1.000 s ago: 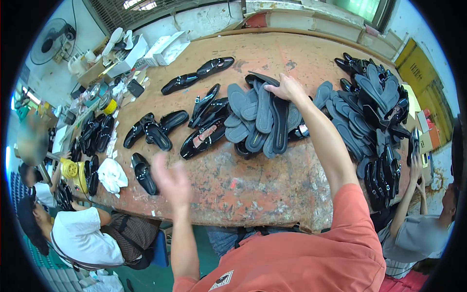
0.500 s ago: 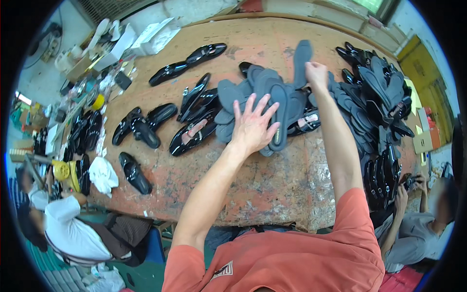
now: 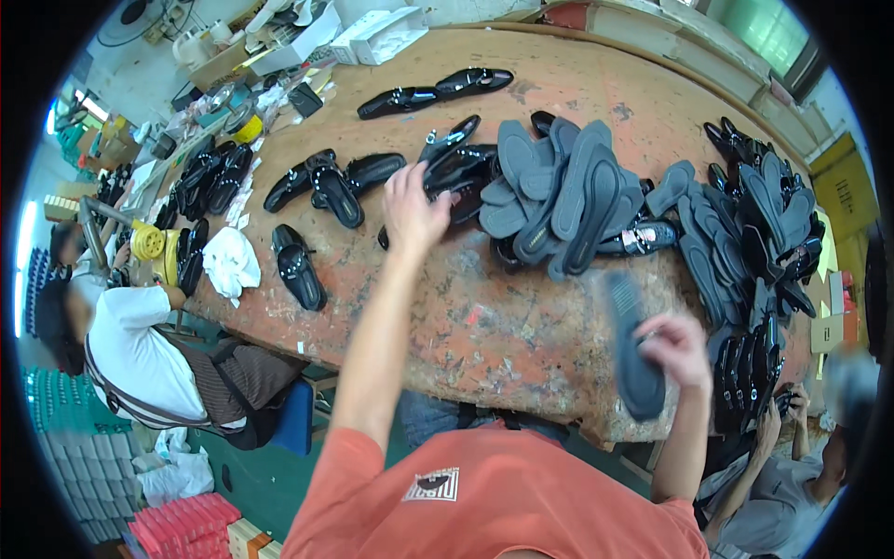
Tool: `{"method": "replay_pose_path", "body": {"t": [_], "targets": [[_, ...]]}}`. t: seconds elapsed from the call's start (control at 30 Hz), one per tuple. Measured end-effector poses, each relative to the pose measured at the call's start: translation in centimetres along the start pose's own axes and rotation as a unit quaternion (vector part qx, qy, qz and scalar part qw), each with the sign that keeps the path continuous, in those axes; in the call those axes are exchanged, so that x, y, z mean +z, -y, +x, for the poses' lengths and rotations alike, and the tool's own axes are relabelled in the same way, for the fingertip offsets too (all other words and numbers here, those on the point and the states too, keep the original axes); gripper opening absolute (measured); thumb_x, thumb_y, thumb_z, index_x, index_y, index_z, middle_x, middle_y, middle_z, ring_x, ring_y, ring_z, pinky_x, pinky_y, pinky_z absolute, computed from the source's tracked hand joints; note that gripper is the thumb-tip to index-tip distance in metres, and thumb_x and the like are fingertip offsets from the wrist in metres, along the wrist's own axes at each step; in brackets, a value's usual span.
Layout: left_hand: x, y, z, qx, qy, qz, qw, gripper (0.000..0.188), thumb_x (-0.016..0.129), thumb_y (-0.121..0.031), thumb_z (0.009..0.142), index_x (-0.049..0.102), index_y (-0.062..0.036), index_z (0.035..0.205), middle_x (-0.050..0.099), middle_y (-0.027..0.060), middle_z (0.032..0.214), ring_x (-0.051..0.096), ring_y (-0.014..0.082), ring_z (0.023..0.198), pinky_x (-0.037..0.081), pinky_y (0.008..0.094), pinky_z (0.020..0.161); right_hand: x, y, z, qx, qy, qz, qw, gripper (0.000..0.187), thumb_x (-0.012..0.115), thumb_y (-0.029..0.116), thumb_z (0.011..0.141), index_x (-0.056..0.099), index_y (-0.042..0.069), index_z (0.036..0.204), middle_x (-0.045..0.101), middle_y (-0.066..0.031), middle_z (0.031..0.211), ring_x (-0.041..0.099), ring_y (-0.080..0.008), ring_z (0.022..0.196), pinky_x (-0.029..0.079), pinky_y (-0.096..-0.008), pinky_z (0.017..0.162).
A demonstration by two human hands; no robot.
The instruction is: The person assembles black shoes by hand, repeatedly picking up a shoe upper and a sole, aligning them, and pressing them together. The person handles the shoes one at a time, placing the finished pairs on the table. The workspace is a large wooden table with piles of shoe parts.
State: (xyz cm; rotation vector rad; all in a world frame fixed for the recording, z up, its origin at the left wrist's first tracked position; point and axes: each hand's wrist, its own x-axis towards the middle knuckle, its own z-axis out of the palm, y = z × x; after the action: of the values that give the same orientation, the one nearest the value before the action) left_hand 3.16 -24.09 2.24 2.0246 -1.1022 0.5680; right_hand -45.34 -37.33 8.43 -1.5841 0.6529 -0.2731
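My right hand (image 3: 678,349) grips a dark grey insole (image 3: 635,359) by its edge, raised near the front edge of the table; it is slightly blurred. On the left, my left hand (image 3: 414,210) is over a cluster of glossy black shoes (image 3: 463,166), fingers stretched and thumb apart. One black shoe is mostly hidden behind that hand, and I cannot tell whether they touch. Between the hands and farther back lies a heap of grey insoles (image 3: 585,182). A black buckled shoe (image 3: 643,238) pokes out at the heap's right side.
A large heap of insoles and shoes (image 3: 745,224) fills the table's right end. More black shoes (image 3: 335,186) and a white cloth (image 3: 230,264) lie left. Tools and a yellow tape roll (image 3: 244,123) clutter the far left. Co-workers sit at left (image 3: 149,354) and right (image 3: 792,484).
My right hand has drawn the insole from the far side toward me. My left hand has left the insole heap and moved left to the black shoes. The view has shifted.
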Motion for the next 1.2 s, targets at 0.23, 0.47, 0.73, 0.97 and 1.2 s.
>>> {"method": "replay_pose_path", "body": {"t": [0.23,0.47,0.73,0.97,1.2], "targets": [[-5.9,3.7,-5.0,-0.203,0.204,0.028,0.957,0.04,0.064,-0.037,0.101,0.075,0.0015,0.106,0.077,0.0186,0.083,0.078,0.0381,0.084,0.062,0.0487,0.079,9.0,-5.9,-3.3,0.008,-0.04,-0.465,0.885,0.041,0.084,0.023,0.088,0.071,0.018,0.126,0.069,-0.0158,0.109,0.069,-0.0401,0.098,0.054,-0.0509,0.089],[-13.3,-6.8,-22.3,-0.517,0.34,-0.378,0.688,0.033,0.069,-0.033,0.108,0.074,-0.0003,0.107,0.076,0.0065,0.083,0.07,0.0141,0.061,0.056,0.0272,0.055,10.8,-7.8,-4.0,0.01,-0.134,-0.45,0.883,0.069,0.096,0.031,0.072,0.062,0.011,0.128,0.067,-0.0151,0.118,0.066,-0.039,0.111,0.053,-0.0488,0.095],[-11.3,0.8,-17.7,-0.113,0.224,-0.082,0.965,0.035,0.08,-0.021,0.094,0.074,-0.0008,0.121,0.074,0.016,0.112,0.069,0.0359,0.111,0.052,0.043,0.097,9.2,-5.0,-2.2,-0.036,-0.145,-0.281,0.948,0.048,0.089,0.02,0.079,0.064,0.005,0.118,0.069,-0.0142,0.109,0.067,-0.0336,0.101,0.054,-0.0414,0.09],[-7.0,-5.6,-18.9,-0.083,0.311,-0.262,0.91,0.016,0.071,-0.016,0.1,0.079,-0.0023,0.106,0.073,0.0151,0.095,0.069,0.0342,0.093,0.054,0.0431,0.085,7.2,-1.0,0.9,-0.223,0.063,-0.486,0.843,0.034,0.085,0.018,0.079,0.079,0.011,0.111,0.073,-0.007,0.112,0.064,-0.0295,0.105,0.05,-0.0432,0.093],[-7.3,-7.3,-21.5,-0.205,0.206,-0.307,0.906,0.021,0.072,-0.011,0.103,0.078,-0.0033,0.12,0.078,0.0108,0.098,0.074,0.0174,0.086,0.057,0.0313,0.075,12.2,-3.8,3.6,-0.262,0.122,-0.451,0.844,0.028,0.083,0.018,0.083,0.083,0.012,0.111,0.074,-0.0042,0.11,0.063,-0.0263,0.107,0.048,-0.0424,0.094]]}}
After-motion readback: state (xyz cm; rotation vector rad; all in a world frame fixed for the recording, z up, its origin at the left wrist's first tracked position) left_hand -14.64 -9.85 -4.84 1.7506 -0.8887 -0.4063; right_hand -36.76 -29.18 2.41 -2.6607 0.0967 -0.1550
